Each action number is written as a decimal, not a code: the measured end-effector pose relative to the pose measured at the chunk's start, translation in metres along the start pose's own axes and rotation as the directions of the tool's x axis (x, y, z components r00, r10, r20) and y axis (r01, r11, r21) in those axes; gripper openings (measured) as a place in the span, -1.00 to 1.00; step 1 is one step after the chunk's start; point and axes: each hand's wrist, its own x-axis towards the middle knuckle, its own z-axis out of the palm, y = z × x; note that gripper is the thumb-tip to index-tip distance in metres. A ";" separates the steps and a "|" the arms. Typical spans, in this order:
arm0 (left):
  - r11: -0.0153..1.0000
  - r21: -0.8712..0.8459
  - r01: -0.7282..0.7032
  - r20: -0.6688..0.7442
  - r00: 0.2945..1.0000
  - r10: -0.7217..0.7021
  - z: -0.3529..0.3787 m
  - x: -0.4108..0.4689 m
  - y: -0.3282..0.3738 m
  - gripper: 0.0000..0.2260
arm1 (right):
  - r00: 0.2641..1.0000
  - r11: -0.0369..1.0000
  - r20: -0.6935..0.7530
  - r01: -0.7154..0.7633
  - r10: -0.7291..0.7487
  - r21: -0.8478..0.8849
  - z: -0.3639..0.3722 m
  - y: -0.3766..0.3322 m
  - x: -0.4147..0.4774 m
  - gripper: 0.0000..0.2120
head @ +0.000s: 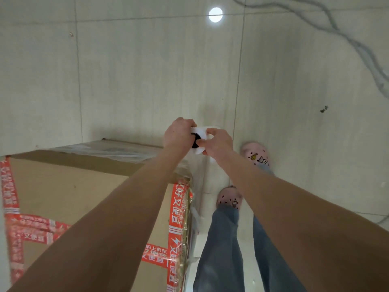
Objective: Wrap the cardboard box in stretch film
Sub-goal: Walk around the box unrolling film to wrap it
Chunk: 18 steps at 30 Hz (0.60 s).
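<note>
Past the far right corner of the box (84,186): the roll of film (199,131) is held up in the air, well above the floor (147,70).
Left hand (179,133): fingers curled over the top and far side of the roll, gripping it; the bare forearm stretches across the top of the box.
Right hand (216,142): fingers and thumb closed on the near side of the roll, right by its core.
Roll of film: white and drum-shaped, with a round black core (194,143) at its end; the hands hide most of it.
Loose film (199,173): a clear, wrinkled sheet running from the roll down to the corner of the box.
Box: large, brown cardboard with a flat matte top and straight edges, on the left, just beside the person's legs.
Wrapped part (109,152): shiny, crinkled film lies over the far edge of the top and down the right side.
Tape (175,207): glossy red strips with white printing along the right edge and across the top.
Floor: pale polished tiles with thin joints, grey veins at upper right, and a round white glare spot (215,14).
Legs: blue jeans (221,249) and pink perforated clogs (228,199) with small charms.
</note>
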 end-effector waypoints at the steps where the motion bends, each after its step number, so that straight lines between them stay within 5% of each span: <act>1: 0.999 -0.035 0.021 -0.008 1.000 -0.022 -0.001 0.001 0.000 -0.71 | 1.000 1.000 -0.022 0.006 -0.006 -0.011 -0.002 -0.002 0.000 -0.44; 5: 0.946 -0.246 0.210 0.000 0.976 -0.217 0.002 -0.001 0.001 -0.85 | 0.998 0.999 -0.066 -0.014 0.011 -0.044 -0.012 -0.005 -0.005 -0.43; 10: 0.752 -0.532 0.390 0.121 0.914 -0.388 0.007 -0.004 0.012 -0.82 | 0.997 0.989 -0.072 0.004 -0.015 -0.149 -0.020 -0.024 0.002 -0.57; 16: 0.945 -0.256 0.205 0.068 0.979 -0.194 -0.017 0.011 0.021 -0.58 | 0.997 0.962 -0.035 0.056 -0.068 -0.268 -0.024 -0.044 0.008 -0.71; 18: 0.968 -0.151 0.201 0.118 0.976 -0.184 -0.025 0.021 0.024 -0.65 | 0.997 0.939 -0.014 0.064 -0.073 -0.337 -0.024 -0.051 0.010 -0.72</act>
